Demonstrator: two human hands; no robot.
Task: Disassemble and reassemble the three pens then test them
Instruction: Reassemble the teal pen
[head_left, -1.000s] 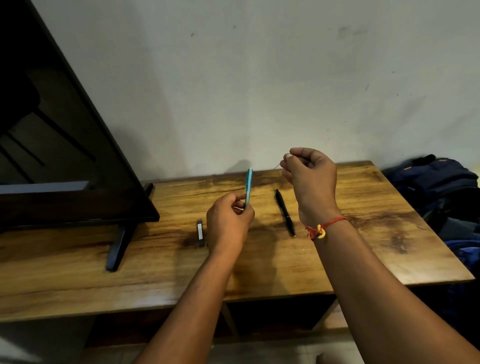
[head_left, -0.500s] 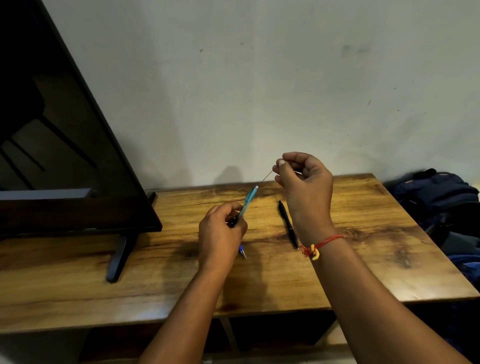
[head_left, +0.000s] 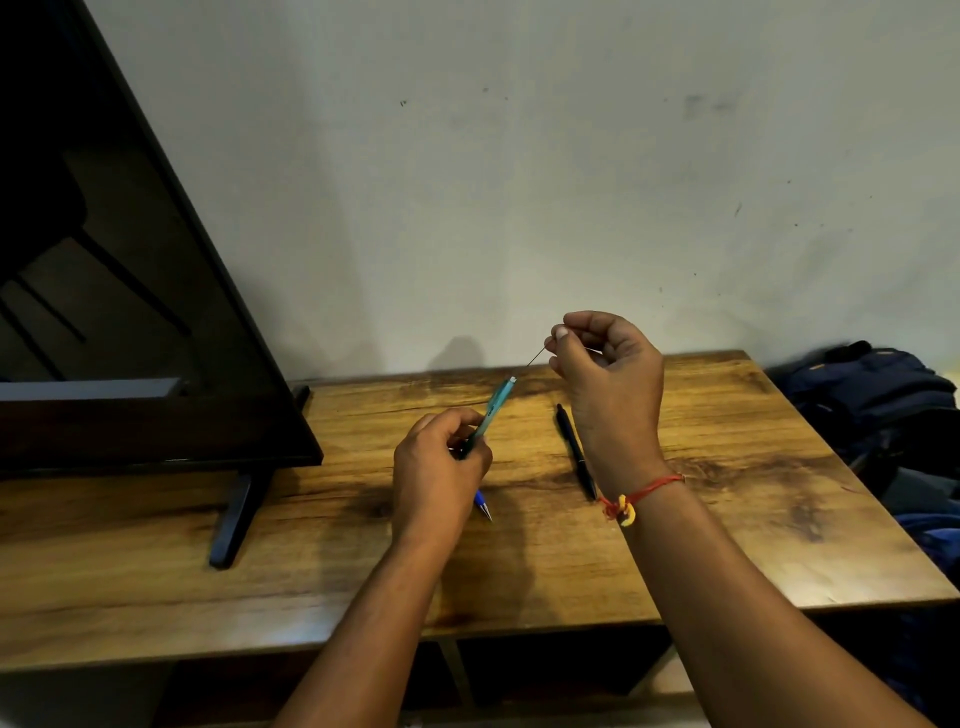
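My left hand (head_left: 436, 467) grips the lower end of a teal pen barrel (head_left: 493, 408), which tilts up and to the right above the wooden table (head_left: 727, 457). My right hand (head_left: 608, 364) pinches a thin dark refill (head_left: 535, 357) whose free end points at the barrel's open top. A black pen (head_left: 574, 449) lies on the table, partly behind my right wrist. The tip of a blue pen (head_left: 483, 505) shows on the table below my left hand; the rest of it is hidden.
A black TV (head_left: 130, 312) on a dark foot (head_left: 234, 519) stands at the left of the table. A dark blue bag (head_left: 872, 395) lies off the table's right edge. A pale wall rises right behind the table.
The teal barrel has tilted from upright to lean right toward the refill. My left hand shifted left, and the blue pen's tip now shows beneath it. The view moved slightly.
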